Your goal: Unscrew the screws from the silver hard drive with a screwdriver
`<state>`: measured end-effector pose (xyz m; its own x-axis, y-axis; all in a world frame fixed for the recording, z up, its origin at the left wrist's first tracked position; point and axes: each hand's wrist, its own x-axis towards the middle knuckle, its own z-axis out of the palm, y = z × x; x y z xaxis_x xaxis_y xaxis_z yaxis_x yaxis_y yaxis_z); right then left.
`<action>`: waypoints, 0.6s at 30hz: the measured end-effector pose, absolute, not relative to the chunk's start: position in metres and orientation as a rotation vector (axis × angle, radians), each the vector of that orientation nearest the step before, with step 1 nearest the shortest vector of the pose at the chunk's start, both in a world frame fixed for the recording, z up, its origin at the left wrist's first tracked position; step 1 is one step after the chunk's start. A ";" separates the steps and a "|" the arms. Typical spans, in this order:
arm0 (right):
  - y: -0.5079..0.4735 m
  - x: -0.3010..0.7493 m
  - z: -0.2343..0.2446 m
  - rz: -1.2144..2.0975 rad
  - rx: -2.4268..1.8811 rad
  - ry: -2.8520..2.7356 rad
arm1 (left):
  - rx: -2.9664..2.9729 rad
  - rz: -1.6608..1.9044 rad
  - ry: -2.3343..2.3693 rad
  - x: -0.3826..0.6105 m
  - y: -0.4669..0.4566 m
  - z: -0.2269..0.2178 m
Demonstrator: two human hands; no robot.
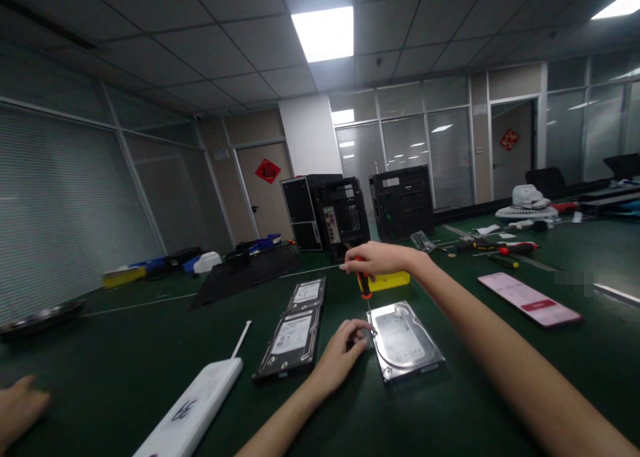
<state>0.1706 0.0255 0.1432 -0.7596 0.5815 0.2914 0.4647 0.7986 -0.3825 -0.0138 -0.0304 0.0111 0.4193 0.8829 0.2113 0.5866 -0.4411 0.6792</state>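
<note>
A silver hard drive (406,337) lies flat on the green table in front of me. My left hand (345,347) rests at its left edge, fingers curled and fingertips pressed against the drive's side. Above the drive's far left corner, my right hand (375,257) is closed around the handle of a red and black screwdriver (366,287). The screwdriver stands nearly upright with its tip down at that corner; the exact contact is too small to make out. Two more hard drives (293,334) with white labels lie end to end on the left.
A white power strip (193,407) marked 39 lies at front left; another person's hand (23,410) is beyond it. A pink-screened phone (530,299) and several tools (517,248) lie right. Computer cases (400,204) stand behind, and a yellow object (390,282) lies past the drive.
</note>
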 end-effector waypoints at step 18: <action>0.024 0.175 0.145 0.448 -0.799 -2.595 | 2.179 0.788 1.221 -0.016 -0.027 0.008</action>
